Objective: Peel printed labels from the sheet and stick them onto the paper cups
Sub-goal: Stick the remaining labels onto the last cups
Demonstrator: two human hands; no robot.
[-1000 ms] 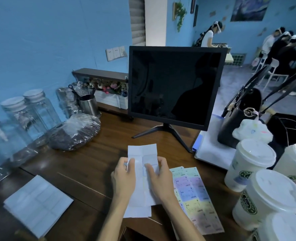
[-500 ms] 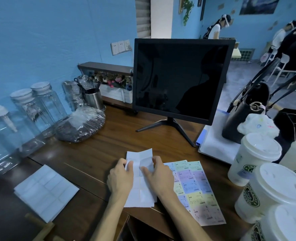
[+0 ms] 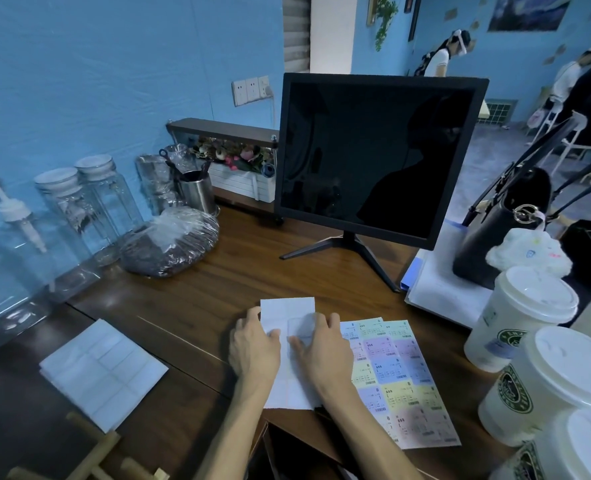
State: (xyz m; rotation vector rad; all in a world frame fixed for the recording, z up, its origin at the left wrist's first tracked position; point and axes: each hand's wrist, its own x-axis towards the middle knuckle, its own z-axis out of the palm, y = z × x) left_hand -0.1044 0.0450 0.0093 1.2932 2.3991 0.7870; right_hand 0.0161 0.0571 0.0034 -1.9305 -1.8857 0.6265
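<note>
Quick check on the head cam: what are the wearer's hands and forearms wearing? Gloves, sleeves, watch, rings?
Nothing worn that shows. The left hand and right hand are bare, without gloves, and both forearms are bare down to the bottom edge of the frame, so no sleeve comes into view. No watch, band or ring is visible on either; the fingers are too small to rule out a thin ring.

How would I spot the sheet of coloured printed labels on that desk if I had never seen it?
Start at the big black monitor on the brown wooden desk. Come towards the person's right hand; beside it lies a flat sheet of pastel printed labels. Unlike the plain white sheet under both hands and the white pile further left, it shows green, purple, blue and yellow blocks with barcodes.
</note>
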